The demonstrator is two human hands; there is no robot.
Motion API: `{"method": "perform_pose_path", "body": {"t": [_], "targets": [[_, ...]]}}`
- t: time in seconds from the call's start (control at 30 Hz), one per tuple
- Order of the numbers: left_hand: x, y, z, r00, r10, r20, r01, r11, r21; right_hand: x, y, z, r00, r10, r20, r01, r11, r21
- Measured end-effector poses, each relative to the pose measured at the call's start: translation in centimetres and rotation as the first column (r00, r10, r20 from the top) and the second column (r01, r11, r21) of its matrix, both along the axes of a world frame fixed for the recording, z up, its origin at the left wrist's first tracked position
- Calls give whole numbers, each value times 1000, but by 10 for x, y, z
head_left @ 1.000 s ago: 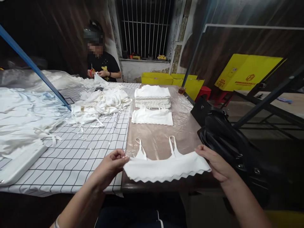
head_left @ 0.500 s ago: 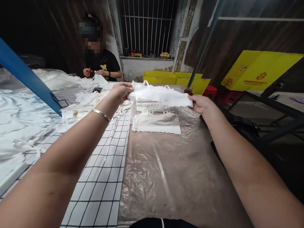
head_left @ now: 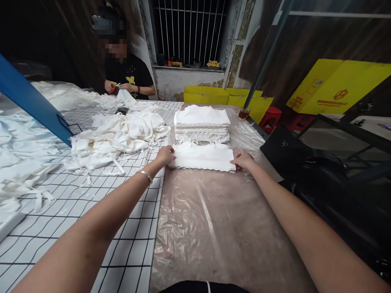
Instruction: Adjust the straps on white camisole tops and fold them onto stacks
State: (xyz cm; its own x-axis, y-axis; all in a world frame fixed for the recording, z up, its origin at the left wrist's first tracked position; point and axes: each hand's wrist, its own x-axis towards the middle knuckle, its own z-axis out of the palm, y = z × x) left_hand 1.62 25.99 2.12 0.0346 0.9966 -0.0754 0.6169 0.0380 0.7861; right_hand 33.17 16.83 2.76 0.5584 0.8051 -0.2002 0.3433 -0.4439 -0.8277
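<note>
A white strapped camisole top [head_left: 203, 156] with a wavy lower edge lies flat on the plastic-covered table, spread between my hands. My left hand [head_left: 166, 155] pinches its left edge, and my right hand [head_left: 243, 160] pinches the lower right corner. Under it, at least one more white garment lies along the same line, mostly hidden. Just beyond stands a neat stack of white garments [head_left: 201, 122], its layers showing at the front. To the left, a loose heap of white garments [head_left: 122, 136] with straps rests on the checked cloth [head_left: 131, 228].
Another person [head_left: 130, 75] sits at the far left, holding red-handled scissors [head_left: 114, 87]. A blue post [head_left: 36, 106] slants across the left. Yellow boxes [head_left: 205, 95] and a red stool [head_left: 270, 119] stand behind the table. A black bag [head_left: 308, 158] is at the right.
The camisole top, held stretched in the air before, has come down toward me onto the garment in front of the stack. Both hands have lowered with it, still gripping its sides.
</note>
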Motion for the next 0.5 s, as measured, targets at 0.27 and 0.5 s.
{"method": "perform_pose_path", "body": {"t": [0.27,0.5], "targets": [[-12,-37,-9,746,-268,-609,404,910,95,-27,-25,-30,577,559,596,-448,827,-341],[-113,-4,21,843,361,-399,-237,914,328,-102,-98,60,668,659,345,-744,573,345]]}}
